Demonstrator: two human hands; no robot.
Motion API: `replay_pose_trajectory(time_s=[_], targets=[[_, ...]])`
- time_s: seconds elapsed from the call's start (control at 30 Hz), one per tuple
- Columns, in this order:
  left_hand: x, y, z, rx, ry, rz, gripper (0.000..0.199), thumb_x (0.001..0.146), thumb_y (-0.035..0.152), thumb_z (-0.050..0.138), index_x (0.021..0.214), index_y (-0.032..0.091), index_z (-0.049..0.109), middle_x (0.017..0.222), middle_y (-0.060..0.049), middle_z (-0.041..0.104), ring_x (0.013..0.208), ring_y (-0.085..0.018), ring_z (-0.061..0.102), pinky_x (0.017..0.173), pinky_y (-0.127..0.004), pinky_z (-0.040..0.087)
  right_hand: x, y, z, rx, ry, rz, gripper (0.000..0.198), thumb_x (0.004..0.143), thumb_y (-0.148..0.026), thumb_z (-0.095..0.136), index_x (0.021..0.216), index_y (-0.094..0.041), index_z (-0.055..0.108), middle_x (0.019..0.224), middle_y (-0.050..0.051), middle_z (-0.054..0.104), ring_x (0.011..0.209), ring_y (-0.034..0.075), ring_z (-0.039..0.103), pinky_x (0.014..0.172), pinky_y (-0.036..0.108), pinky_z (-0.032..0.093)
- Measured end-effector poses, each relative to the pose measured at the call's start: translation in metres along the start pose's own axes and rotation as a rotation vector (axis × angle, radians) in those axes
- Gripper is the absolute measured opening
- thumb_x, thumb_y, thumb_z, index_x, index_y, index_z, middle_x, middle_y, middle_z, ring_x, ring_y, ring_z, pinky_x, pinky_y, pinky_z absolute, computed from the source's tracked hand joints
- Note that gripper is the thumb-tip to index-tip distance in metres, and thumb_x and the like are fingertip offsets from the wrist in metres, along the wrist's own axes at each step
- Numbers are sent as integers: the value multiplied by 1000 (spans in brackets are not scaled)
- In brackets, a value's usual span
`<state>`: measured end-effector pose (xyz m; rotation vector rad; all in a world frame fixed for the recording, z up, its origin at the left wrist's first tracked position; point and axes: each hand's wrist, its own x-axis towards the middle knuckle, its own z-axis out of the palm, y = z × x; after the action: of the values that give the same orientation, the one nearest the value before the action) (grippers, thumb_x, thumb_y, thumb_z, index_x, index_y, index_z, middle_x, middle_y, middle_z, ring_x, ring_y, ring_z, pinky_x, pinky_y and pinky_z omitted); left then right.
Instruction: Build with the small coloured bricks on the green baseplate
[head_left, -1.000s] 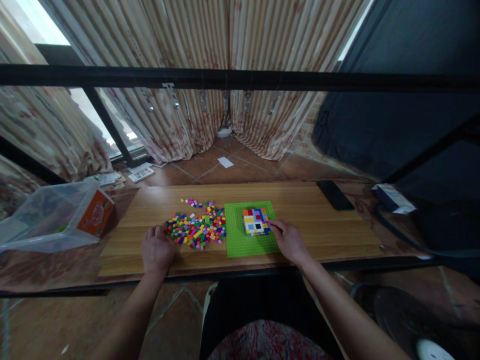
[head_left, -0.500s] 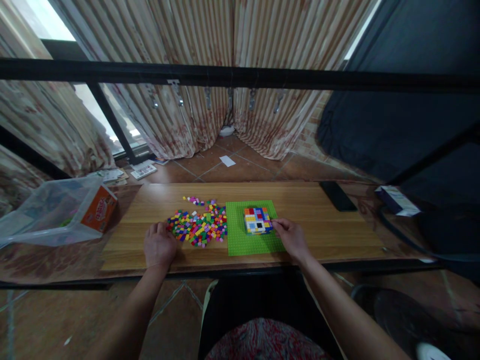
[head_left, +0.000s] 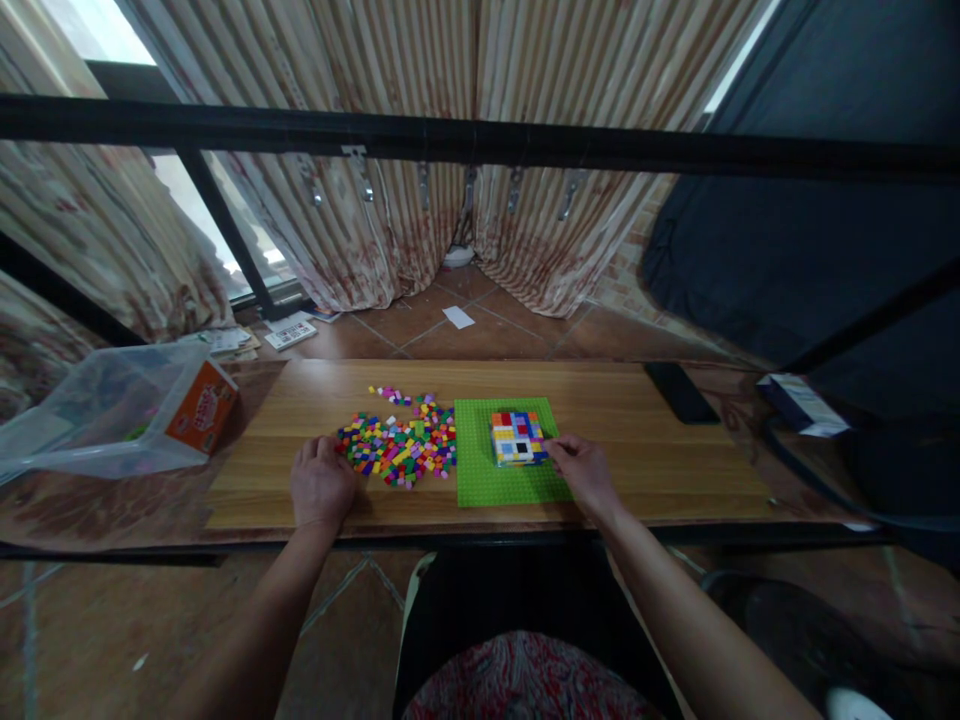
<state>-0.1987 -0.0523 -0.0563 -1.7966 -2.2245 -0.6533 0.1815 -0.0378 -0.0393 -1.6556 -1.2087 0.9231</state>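
A green studded baseplate (head_left: pixel 472 480) lies mid-table, bearing a block-shaped build of multicoloured toy bricks (head_left: pixel 517 437). At the build's right side is my right hand (head_left: pixel 585 468), thumb and forefinger pinched together close against it. Whether a small brick sits between those fingertips is too small to tell. Left of the baseplate spreads a heap of loose toy bricks (head_left: pixel 405 450) in many colours. My left hand (head_left: pixel 322 485) rests on the table at the heap's left edge, fingers curled inward. Its fingertips are partly hidden, and I cannot see what they hold.
The wooden tabletop (head_left: pixel 637 470) carries a dark phone (head_left: pixel 681 392) at its right. A clear plastic bin (head_left: pixel 97 420) with an orange label stands left. A small box (head_left: pixel 802 403) lies far right. A black metal bar (head_left: pixel 420 135) crosses beyond the table, before curtains.
The view has tilted slightly, so the scene sits a little differently. Both hands stay almost in place, the left at the heap's edge and the right beside the brick build.
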Motion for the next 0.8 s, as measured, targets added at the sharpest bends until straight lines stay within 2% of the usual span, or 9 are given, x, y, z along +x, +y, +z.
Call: replay_pose_trajectory(time_s=[0.23, 0.37, 0.43, 0.5, 0.57, 0.63, 0.73, 0.8], targets=[[1, -1, 0, 8, -8, 8, 23, 82, 14, 42, 94, 14, 61, 87, -12, 60, 89, -27, 55, 82, -39, 44, 2, 1, 1, -70, -24, -38, 34, 70, -50, 63, 71, -16, 69, 61, 3, 65, 54, 15, 55, 50, 26, 40], [1, -3, 0, 31, -5, 17, 23, 82, 14, 42, 94, 12, 62, 90, -13, 61, 88, -27, 56, 81, -38, 45, 3, 4, -5, -59, -51, -58, 41, 76, -54, 55, 73, -16, 68, 64, 4, 65, 57, 17, 56, 53, 28, 43], [1, -4, 1, 39, 4, 22, 23, 83, 14, 42, 94, 12, 62, 91, -13, 62, 88, -27, 56, 82, -37, 45, 4, 1, -10, -46, 6, -119, 42, 80, -54, 50, 82, -16, 68, 74, 6, 68, 66, 19, 60, 61, 31, 47], [1, -5, 2, 45, 4, 25, 24, 83, 15, 41, 95, 11, 62, 92, -13, 61, 89, -26, 56, 82, -37, 45, 7, -10, -15, -86, 8, -241, 41, 81, -51, 52, 99, -17, 67, 94, 9, 70, 84, 23, 63, 75, 36, 49], [1, -5, 2, 57, -2, 20, 24, 84, 15, 41, 96, 11, 62, 91, -13, 61, 89, -26, 56, 81, -36, 45, 11, -27, -17, -209, -119, -406, 50, 77, -46, 60, 119, -20, 60, 120, 11, 62, 108, 25, 58, 92, 41, 45], [2, -5, 1, 66, -3, 12, 24, 84, 15, 42, 95, 12, 62, 91, -13, 61, 89, -26, 57, 81, -36, 45, 17, -43, -15, -391, -324, -549, 74, 67, -43, 71, 134, -20, 49, 139, 12, 49, 128, 28, 43, 105, 44, 34], [2, -5, 0, 62, -2, 5, 24, 84, 15, 42, 95, 12, 63, 92, -13, 62, 89, -26, 57, 82, -36, 46, 26, -57, -4, -650, -585, -598, 101, 55, -38, 80, 144, -18, 37, 148, 15, 36, 136, 32, 31, 110, 46, 25], [2, -5, -1, 49, -3, 15, 24, 84, 14, 41, 94, 11, 63, 91, -13, 62, 89, -25, 57, 82, -36, 46, 31, -58, 3, -760, -646, -588, 103, 55, -35, 81, 145, -18, 34, 146, 16, 39, 134, 32, 33, 109, 45, 26]])
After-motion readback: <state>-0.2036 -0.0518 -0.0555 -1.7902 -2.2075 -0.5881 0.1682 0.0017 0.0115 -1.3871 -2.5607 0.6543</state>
